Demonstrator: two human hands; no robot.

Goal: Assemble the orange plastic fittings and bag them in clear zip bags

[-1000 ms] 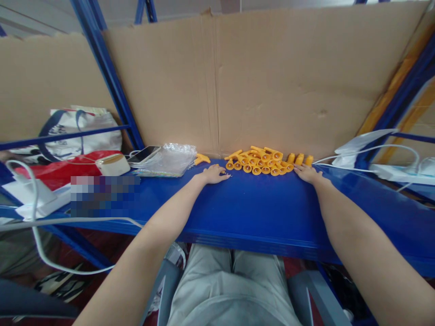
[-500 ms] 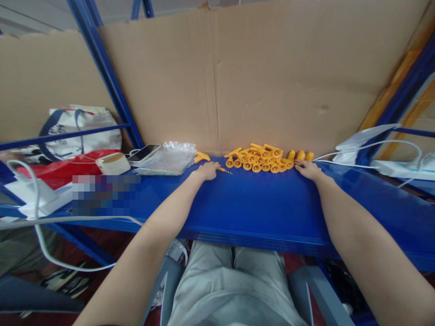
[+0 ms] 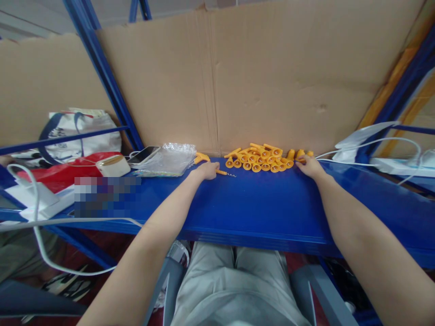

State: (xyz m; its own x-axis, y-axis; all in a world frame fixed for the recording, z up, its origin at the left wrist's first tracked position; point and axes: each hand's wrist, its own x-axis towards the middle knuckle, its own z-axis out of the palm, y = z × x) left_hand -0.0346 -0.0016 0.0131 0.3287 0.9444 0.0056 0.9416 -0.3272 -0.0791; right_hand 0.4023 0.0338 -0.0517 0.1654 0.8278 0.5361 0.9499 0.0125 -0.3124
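My left hand [image 3: 208,171] is closed on a yellow corkscrew [image 3: 222,172], whose thin metal spiral points right over the blue shelf top. Just behind that hand lies another yellow T-handled corkscrew [image 3: 202,157] with metal spirals beside it. My right hand [image 3: 308,166] has its fingers closed at a yellow cone-shaped cover [image 3: 300,155], one of a few standing at the right end of a pile. The pile of yellow cone-ended pieces [image 3: 260,158] lies between my hands, round open ends facing me. Fingers partly hide what the right hand grips.
Clear plastic bags [image 3: 168,160] and a phone [image 3: 144,155] lie to the left. Farther left are a red bag [image 3: 68,171], a white power strip [image 3: 56,201] and cables. A cardboard sheet [image 3: 272,77] stands behind the blue shelf [image 3: 251,203]; white cables [image 3: 360,165] run at right.
My left hand has drawn the corkscrew slightly toward me, showing more of its yellow shaft. The right hand's fingers have lifted and closed in at the standing yellow covers.
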